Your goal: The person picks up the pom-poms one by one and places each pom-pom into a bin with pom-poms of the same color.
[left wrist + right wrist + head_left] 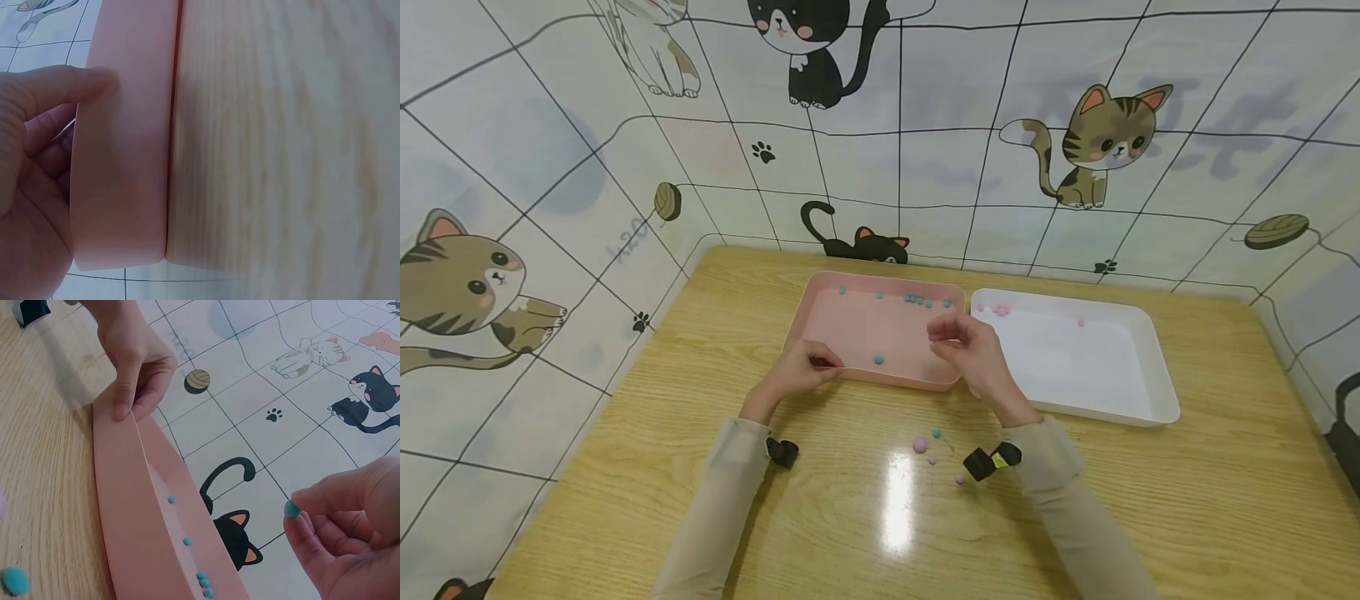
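My left hand (799, 369) pinches the near left rim of a shallow pink tray (842, 329), with the thumb on its outer wall (134, 137). Above the tray's right end, my right hand (979, 350) holds a small teal ball (292, 509) between thumb and fingertip. Several teal balls lie in the pink tray, a few in a row along the far side, and a larger teal ball (879, 359) sits near its front wall.
Right of the pink tray stands a white tray (1090, 367) with several small pink balls (1001, 310). On the wooden table in front lie a larger pink ball (920, 445), a teal ball (937, 433) and smaller pink ones. A cat-patterned wall covering (940, 167) rises behind.
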`<move>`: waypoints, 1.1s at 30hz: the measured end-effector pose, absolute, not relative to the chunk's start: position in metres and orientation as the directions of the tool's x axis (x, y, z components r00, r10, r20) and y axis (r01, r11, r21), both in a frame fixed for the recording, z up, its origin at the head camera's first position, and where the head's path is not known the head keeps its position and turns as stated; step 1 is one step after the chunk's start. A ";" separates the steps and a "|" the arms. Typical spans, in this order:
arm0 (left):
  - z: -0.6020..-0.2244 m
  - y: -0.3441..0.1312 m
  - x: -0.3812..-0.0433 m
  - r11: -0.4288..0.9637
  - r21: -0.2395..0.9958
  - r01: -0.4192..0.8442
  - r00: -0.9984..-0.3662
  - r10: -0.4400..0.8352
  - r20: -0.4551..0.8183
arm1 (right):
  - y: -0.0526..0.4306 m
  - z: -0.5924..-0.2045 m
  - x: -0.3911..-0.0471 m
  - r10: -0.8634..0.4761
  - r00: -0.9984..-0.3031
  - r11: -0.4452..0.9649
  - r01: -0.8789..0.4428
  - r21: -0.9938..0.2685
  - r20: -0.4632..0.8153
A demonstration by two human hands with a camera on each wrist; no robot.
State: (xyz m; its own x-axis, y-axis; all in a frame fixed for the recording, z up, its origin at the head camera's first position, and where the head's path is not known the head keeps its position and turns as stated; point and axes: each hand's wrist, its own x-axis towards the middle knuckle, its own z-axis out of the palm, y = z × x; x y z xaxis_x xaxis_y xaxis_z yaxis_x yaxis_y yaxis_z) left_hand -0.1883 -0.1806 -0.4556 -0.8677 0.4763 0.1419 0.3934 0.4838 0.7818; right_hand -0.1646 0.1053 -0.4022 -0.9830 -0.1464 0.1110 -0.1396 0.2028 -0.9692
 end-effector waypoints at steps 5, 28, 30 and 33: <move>-0.456 -0.181 -0.188 0.479 0.784 0.395 -0.868 0.475 0.148 | 0.102 -0.401 -0.168 -0.123 -0.988 0.183 -0.112 -0.977 0.090; -0.459 -0.182 -0.188 0.480 0.779 0.402 -0.867 0.474 0.155 | 0.088 -0.407 -0.191 -0.001 -0.997 0.145 -0.081 -0.986 0.082; -0.458 -0.182 -0.188 0.479 0.779 0.405 -0.865 0.475 0.158 | 0.087 -0.409 -0.194 0.018 -0.996 0.152 -0.080 -0.985 0.083; -0.457 -0.182 -0.189 0.480 0.776 0.409 -0.864 0.478 0.160 | 0.085 -0.410 -0.199 0.041 -0.996 0.167 -0.071 -0.983 0.079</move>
State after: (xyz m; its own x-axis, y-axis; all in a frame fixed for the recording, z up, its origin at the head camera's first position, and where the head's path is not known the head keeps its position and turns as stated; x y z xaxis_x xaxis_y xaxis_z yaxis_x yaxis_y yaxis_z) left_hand -0.1887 -0.1818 -0.4575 -0.8637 0.4779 0.1601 0.4092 0.4795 0.7763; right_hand -0.1988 0.0851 -0.4097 -0.9960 0.0410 0.0790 -0.0711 0.1668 -0.9834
